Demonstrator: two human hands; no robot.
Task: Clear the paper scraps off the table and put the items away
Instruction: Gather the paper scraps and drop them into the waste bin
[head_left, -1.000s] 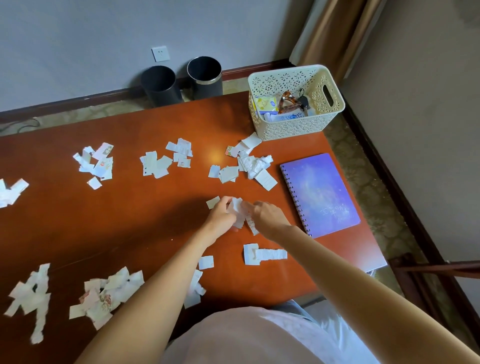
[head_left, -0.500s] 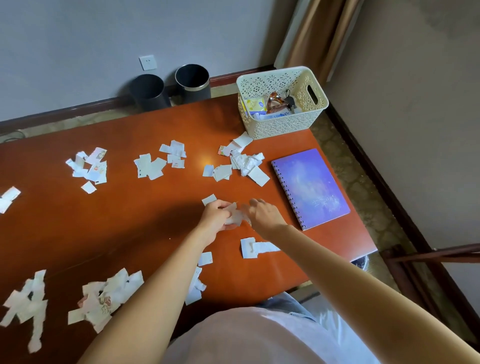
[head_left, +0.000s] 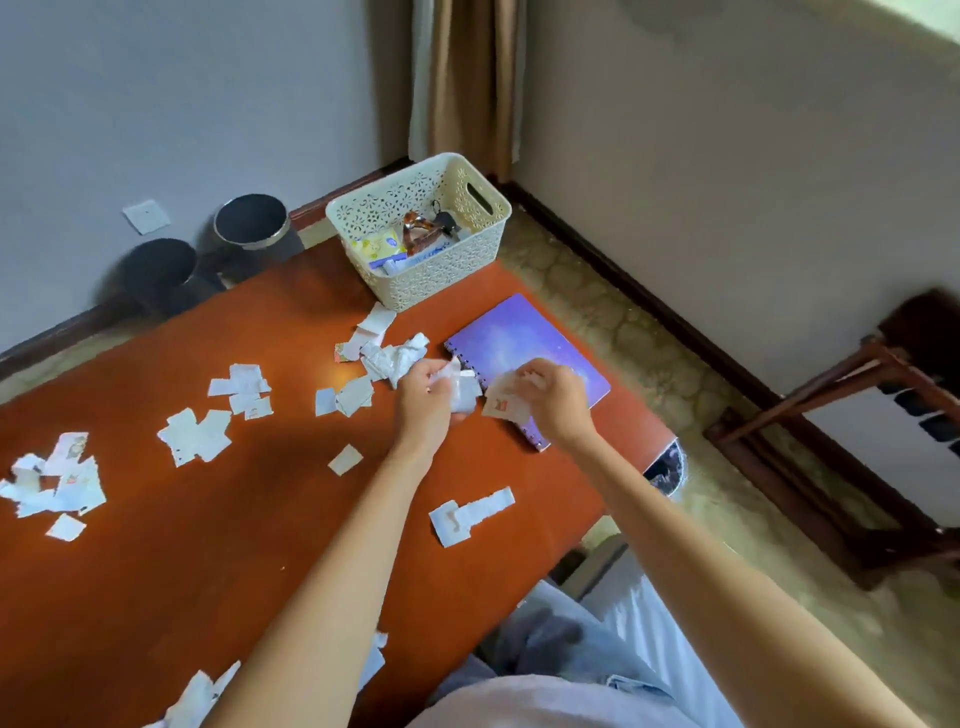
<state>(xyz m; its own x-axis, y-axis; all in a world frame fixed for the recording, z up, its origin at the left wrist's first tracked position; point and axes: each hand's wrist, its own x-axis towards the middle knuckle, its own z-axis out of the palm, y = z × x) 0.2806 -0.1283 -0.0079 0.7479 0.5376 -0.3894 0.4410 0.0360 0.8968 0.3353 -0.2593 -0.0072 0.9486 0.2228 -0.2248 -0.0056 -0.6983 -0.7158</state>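
The paper scraps (head_left: 464, 396) being gathered are split between the two hands. The left hand (head_left: 426, 397) has its fingers curled round a white bunch of them. The right hand (head_left: 551, 400) pinches a few flatter pieces (head_left: 505, 404), one bearing a small red mark. The hands are close together, their scraps nearly touching, and both are over the near end of the purple notebook (head_left: 524, 335). The notebook lies flat on the table (head_left: 208, 545), with its spiral edge towards the left hand.

Just beyond the left hand's knuckles sits a crumpled heap (head_left: 396, 356) of white paper, with a longer slip (head_left: 375, 325) running on towards the basket. Just to the left of that hand lie two or three flat pieces (head_left: 349, 397). Between the two forearms, nearer the person, is a long strip (head_left: 471, 514). To the left of the left forearm lies a small square scrap (head_left: 345, 460). Farther left of the hands, loose clusters (head_left: 195, 436) of scraps are spread across the table, and more lie by the left elbow (head_left: 192, 693).

Beyond the hands, at the far end of the table, stands a cream perforated basket (head_left: 441, 283) holding a yellow packet (head_left: 379, 247) and some small dark and brown items too blurred to name. Past the table, on the floor by the wall, stand two black bins (head_left: 249, 223). To the right of the right forearm, a dark bin (head_left: 667, 467) shows below the table's edge, and well beyond it is a wooden rack (head_left: 831, 410).
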